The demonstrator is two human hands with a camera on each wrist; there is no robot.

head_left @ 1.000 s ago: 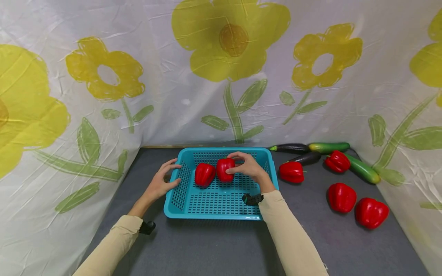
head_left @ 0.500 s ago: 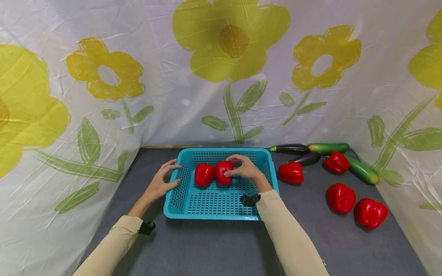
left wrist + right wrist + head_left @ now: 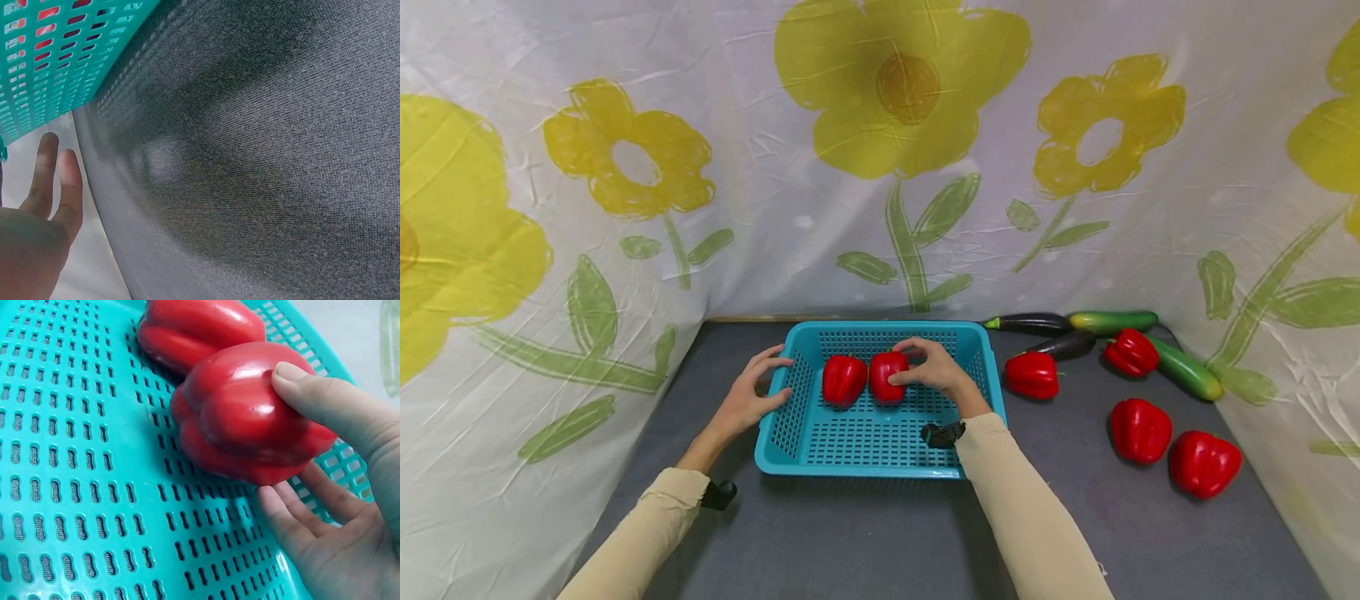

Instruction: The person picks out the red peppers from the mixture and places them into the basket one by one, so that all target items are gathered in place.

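Note:
A turquoise perforated basket (image 3: pixel 880 468) stands on the dark table with two red bell peppers inside. My right hand (image 3: pixel 936 367) holds the right-hand bell pepper (image 3: pixel 887 379), its thumb on one side and fingers on the other, as the right wrist view shows. Close beside it lies the other bell pepper (image 3: pixel 844 382), also seen as a red pepper (image 3: pixel 194 331) at the top of the right wrist view. At the basket's left rim my left hand (image 3: pixel 750 398) has its fingers spread. In the left wrist view, two extended fingers (image 3: pixel 69 187) show near the perforated wall (image 3: pixel 62 62).
To the right of the basket lie several more red bell peppers, one close to its wall (image 3: pixel 1033 375) and two nearer the front (image 3: pixel 1172 450). Eggplants (image 3: pixel 1033 323) and green zucchini (image 3: pixel 1187 367) lie along the back right. A flowered sheet (image 3: pixel 760 167) hangs behind the table.
My right hand has moved slightly left and toward me with the bell pepper, bringing it a little nearer the other one, then a touch back right. My left hand has stayed in place.

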